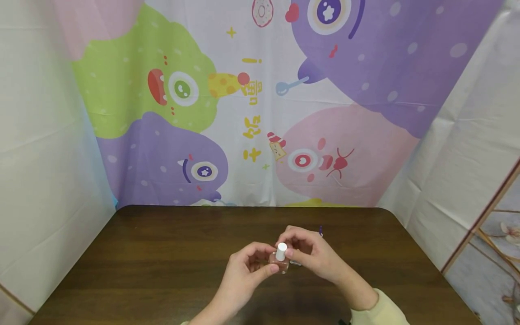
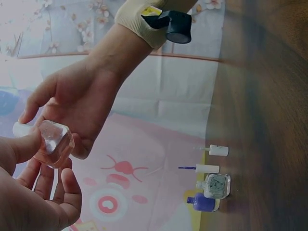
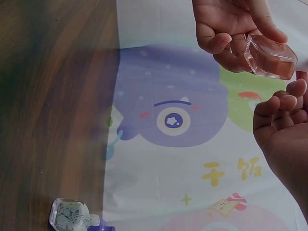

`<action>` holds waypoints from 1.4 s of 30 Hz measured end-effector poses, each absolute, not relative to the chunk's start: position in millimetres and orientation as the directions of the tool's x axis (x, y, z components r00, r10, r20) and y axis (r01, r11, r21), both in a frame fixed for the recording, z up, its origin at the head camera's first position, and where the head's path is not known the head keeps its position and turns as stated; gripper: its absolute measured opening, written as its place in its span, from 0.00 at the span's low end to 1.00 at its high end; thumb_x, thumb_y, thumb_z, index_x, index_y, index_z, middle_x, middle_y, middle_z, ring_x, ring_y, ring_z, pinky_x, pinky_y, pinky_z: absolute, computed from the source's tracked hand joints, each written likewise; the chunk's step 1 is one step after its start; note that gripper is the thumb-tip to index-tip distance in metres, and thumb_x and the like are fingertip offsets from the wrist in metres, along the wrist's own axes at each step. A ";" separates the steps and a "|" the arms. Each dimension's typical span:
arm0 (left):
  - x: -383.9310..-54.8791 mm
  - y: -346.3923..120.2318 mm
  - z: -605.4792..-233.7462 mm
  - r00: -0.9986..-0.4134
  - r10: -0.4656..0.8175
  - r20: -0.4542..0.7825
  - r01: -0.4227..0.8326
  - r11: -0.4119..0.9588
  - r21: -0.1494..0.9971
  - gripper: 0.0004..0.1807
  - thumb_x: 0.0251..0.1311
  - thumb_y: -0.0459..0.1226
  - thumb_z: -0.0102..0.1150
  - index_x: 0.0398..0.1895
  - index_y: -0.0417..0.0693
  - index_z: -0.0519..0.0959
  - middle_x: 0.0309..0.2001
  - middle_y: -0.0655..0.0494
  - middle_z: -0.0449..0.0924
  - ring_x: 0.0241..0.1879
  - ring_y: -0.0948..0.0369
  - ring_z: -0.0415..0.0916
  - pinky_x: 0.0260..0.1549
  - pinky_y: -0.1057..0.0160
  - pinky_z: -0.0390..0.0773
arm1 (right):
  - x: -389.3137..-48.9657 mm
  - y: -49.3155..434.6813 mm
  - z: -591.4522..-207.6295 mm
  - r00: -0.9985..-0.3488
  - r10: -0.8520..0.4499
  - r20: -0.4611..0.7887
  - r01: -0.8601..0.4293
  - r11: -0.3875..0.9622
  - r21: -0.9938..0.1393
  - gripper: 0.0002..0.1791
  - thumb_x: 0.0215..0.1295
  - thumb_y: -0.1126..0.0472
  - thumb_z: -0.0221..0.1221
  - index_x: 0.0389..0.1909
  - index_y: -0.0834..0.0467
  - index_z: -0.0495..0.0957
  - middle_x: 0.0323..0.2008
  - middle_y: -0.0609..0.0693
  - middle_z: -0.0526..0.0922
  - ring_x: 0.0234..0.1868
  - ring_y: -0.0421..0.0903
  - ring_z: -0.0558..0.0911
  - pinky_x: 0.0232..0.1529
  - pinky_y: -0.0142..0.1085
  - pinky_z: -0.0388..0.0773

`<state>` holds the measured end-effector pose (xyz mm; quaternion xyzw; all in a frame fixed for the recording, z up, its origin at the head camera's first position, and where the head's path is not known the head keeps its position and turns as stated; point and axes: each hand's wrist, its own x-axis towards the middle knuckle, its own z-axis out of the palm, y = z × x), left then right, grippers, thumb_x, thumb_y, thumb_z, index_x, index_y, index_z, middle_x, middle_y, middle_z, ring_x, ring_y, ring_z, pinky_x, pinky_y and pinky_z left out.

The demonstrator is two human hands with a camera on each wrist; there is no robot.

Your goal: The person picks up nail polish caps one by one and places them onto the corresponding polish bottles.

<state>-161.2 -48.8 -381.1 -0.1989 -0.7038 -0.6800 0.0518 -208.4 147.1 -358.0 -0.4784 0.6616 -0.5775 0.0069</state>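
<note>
A nail polish bottle (image 1: 278,262) with pinkish-brown polish is held up over the table between both hands. The thumb and fingers of my left hand (image 1: 243,270) grip its glass body. With thumb and fingertips, my right hand (image 1: 318,255) pinches the white cap (image 1: 281,249), which sits on the bottle's neck. Beyond the hands, the left wrist view shows a speckled grey-green polish bottle (image 2: 217,186) and a purple polish bottle (image 2: 203,202), both without caps. Beside them stand a purple-tipped brush cap (image 2: 207,168) and a second white brush cap (image 2: 219,150), brushes up.
The dark wooden table (image 1: 162,266) has rounded far corners. A cartoon-printed cloth (image 1: 243,189) hangs behind it, with pale cloth (image 1: 53,158) along the left side. In the head view my right hand mostly hides the uncapped bottles.
</note>
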 end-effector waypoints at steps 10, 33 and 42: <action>-160.8 -47.8 -380.2 -0.915 0.216 0.341 0.346 -0.013 0.938 0.15 0.51 0.35 0.68 0.42 0.41 0.79 0.39 0.44 0.82 0.36 0.64 0.78 0.34 0.67 0.80 | -210.8 149.0 -361.3 -0.558 -0.630 0.540 -0.653 -0.068 -0.754 0.08 0.63 0.72 0.55 0.41 0.59 0.73 0.30 0.52 0.70 0.33 0.37 0.69 0.28 0.33 0.70; -160.7 -50.0 -379.8 -0.903 0.214 0.373 0.381 -0.007 0.925 0.15 0.51 0.35 0.67 0.41 0.41 0.79 0.38 0.44 0.82 0.35 0.63 0.79 0.34 0.66 0.80 | -210.6 147.2 -359.8 -0.567 -0.628 0.533 -0.639 -0.073 -0.766 0.12 0.65 0.69 0.55 0.49 0.64 0.75 0.32 0.48 0.72 0.31 0.36 0.70 0.23 0.30 0.70; -160.3 -50.4 -381.4 -0.907 0.222 0.357 0.367 0.007 0.930 0.15 0.52 0.36 0.67 0.42 0.41 0.79 0.37 0.44 0.82 0.34 0.65 0.77 0.33 0.67 0.79 | -210.5 146.6 -355.6 -0.449 -0.681 0.579 -0.681 -0.159 -0.715 0.17 0.66 0.72 0.51 0.55 0.64 0.75 0.32 0.53 0.73 0.33 0.39 0.69 0.27 0.31 0.72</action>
